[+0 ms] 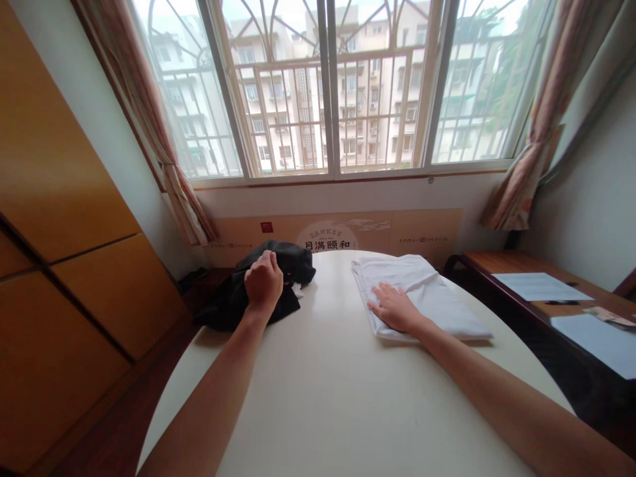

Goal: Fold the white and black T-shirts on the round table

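At the far left side of the round white table (318, 391) lies a bunched black cloth (291, 255), partly hanging over the edge. My left hand (263, 281) is closed in a fist at this cloth and appears to grip it; the fingertips are hidden. A small pink detail and a bit of white show in its folds. To the right, a folded white cloth (442, 298) rests flat in a rough rectangle, with layered edges on its left side. My right hand (395, 306) lies flat on it, fingers spread, near its left edge.
A wooden side table (517, 262) at the right carries white papers (539, 287) and a dark pen. Behind the round table stands a printed cardboard box (427, 225) below a barred window. An orange-brown cabinet (94, 291) is at the left. Curtains (527, 179) hang on both sides.
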{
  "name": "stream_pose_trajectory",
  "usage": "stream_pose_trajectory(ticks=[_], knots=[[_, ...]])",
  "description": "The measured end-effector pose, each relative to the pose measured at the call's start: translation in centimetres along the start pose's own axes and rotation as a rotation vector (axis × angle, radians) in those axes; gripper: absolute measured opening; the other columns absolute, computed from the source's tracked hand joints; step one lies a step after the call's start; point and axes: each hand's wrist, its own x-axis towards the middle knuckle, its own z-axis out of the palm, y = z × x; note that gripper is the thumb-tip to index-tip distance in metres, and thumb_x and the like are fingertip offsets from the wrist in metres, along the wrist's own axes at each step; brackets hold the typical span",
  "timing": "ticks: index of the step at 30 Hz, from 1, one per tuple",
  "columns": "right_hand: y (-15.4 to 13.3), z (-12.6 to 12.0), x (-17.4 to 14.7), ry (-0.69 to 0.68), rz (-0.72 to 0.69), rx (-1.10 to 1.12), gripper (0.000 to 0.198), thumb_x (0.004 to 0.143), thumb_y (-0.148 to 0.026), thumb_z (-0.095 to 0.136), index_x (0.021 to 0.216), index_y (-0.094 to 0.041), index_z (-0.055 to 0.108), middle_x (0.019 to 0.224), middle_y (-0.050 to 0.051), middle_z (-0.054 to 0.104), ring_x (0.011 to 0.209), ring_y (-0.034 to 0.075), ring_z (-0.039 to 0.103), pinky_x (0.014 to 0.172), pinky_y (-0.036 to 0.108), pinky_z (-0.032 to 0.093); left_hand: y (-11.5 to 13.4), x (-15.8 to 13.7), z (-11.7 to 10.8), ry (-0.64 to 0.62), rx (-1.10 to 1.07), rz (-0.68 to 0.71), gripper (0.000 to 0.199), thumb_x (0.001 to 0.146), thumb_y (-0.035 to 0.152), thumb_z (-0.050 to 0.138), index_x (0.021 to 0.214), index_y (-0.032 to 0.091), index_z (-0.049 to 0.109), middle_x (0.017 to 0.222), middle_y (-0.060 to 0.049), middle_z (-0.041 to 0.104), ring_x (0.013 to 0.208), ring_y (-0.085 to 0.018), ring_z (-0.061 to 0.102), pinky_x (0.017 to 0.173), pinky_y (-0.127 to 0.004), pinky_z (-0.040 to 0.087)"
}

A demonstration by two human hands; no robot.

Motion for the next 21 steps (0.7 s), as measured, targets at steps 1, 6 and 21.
stream_pose_trajectory(ticks=[1,6,21], knots=[[0.1,0.1,0.1,0.011,-0.006,0.007,0.064,0.109,-0.048,0.04,0.161,-0.011,0.048,0.171,0.023,0.037,0.16,0.037,0.031,0.128,0.062,0.023,1.2,0.1,-1.2,0.01,-0.034,0.013,0.043,0.113,0.032,0.03,0.12,0.016,0.069,0.106,-0.018,0.078,0.098,-0.032,0.075,0.083,-0.035,0.049],[1.2,1.3,0.6,0.144,-0.046,0.104,0.062,0.105,-0.048,0.051,0.155,-0.01,0.054,0.162,0.026,0.049,0.153,0.04,0.043,0.126,0.063,0.028,5.7,-0.3,-6.8,0.036,-0.354,0.253,0.036,0.112,0.037,0.035,0.102,0.02,0.065,0.086,-0.009,0.072,0.081,-0.026,0.07,0.073,-0.031,0.043],[-5.7,-2.4,-1.8,0.418,-0.376,1.126,0.027,0.093,-0.043,0.062,0.077,-0.021,0.067,0.075,0.001,0.068,0.071,0.02,0.057,0.067,0.031,0.051,7.7,-1.3,-12.5,-0.31,-0.773,0.399,0.041,0.105,0.05,0.041,0.075,0.024,0.046,0.073,0.0,0.056,0.072,-0.018,0.054,0.07,-0.029,0.046]])
